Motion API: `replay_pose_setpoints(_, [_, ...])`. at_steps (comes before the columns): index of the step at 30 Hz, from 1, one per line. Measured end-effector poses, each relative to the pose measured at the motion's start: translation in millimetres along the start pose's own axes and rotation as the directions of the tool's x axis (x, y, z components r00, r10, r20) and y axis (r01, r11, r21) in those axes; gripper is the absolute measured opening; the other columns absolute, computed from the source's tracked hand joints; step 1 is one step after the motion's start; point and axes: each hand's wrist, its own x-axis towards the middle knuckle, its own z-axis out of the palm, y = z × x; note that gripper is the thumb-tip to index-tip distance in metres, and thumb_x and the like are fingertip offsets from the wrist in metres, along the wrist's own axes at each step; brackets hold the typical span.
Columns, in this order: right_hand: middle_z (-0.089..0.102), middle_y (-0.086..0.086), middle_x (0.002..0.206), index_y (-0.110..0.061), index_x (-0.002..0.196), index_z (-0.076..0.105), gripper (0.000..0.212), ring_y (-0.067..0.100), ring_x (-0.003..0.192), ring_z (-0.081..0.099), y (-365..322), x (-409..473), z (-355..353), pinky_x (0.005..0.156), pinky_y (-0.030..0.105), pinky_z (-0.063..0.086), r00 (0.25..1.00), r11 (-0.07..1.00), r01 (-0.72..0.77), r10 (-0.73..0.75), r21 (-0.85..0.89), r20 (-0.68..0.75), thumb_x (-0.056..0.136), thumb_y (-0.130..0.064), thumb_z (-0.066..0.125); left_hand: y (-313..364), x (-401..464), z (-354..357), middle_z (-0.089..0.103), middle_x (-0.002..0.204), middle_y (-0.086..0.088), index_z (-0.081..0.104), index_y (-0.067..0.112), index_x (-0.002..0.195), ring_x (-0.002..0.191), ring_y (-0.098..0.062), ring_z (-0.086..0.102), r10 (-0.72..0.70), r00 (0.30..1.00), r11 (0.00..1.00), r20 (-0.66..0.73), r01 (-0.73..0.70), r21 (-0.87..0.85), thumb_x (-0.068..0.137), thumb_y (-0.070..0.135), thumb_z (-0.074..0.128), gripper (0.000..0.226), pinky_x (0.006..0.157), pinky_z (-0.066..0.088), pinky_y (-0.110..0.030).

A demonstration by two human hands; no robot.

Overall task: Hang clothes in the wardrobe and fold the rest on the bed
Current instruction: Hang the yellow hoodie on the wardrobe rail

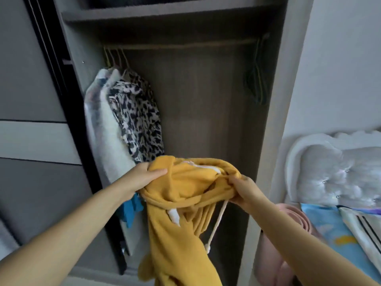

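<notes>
While facing the wardrobe [195,110], left hand [144,174] and right hand [245,188] clamped on yellow hoodie [181,223].

Grey sliding door [31,83] standing at nine o'clock. White wall [340,58] rising at two o'clock. Tufted white headboard [329,168] showing at three o'clock. Pink roll [266,254] leaning at five o'clock, just beside striped pillow [362,226].

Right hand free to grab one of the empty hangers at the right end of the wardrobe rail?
Probably not yet: the right hand grips the yellow drawstring hoodie, as does the left hand. The path up to the empty hangers looks clear.
</notes>
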Motion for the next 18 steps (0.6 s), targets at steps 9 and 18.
replay_pose_setpoints(9, [0.065,0.014,0.107,-0.019,0.107,0.056,0.018,0.026,0.097,0.066,-52,29,118,0.085,0.042,0.057,0.924,0.916,0.383,-0.379,-0.118,0.057,0.093,-0.011,0.047,-51,56,0,0.061,0.116,-0.015,0.059,0.019,0.116,0.096,-0.039,0.064,-0.457,0.765,0.785,0.453,0.587,-0.200,0.061,0.067,0.070,0.074,0.062,0.057,-0.051])
replay_pose_setpoints(18, [0.065,0.003,0.098,-0.024,0.102,0.059,0.015,0.018,0.092,0.066,-95,51,113,0.083,0.030,0.058,0.822,0.737,0.568,-0.528,-0.367,0.212,0.092,-0.019,0.050,-40,137,29,0.068,0.080,-0.012,0.064,0.004,0.088,0.087,-0.026,0.064,-0.590,0.736,0.805,0.331,0.565,0.180,0.096,0.019,0.050,0.022,0.075,0.059,-0.037])
